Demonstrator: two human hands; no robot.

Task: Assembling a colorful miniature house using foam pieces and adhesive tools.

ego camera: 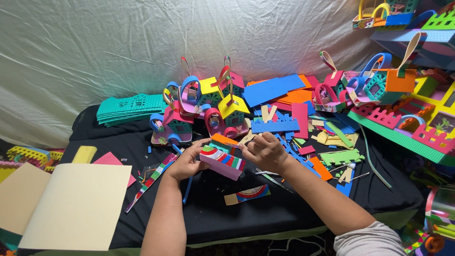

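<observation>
A person's two bare hands meet over a black cloth-covered table (265, 208), seen from above. The left hand (187, 161) grips the near-left end of a small pink foam box with a rainbow-striped top panel (222, 161), which sits at the middle of the table; the right hand (265, 150), at about three o'clock from the box, pinches its far edge with curled fingers, beside an orange foam piece (223, 139). The step in hand looks like fitting or pressing a panel onto the box; the next move would seem to call for a steady hold while the edges line up. No open container shows; whether the box holds anything cannot be told. At twelve o'clock stand small bright foam houses (208, 102); at nine o'clock lies a cream paper sheet (78, 204).
</observation>
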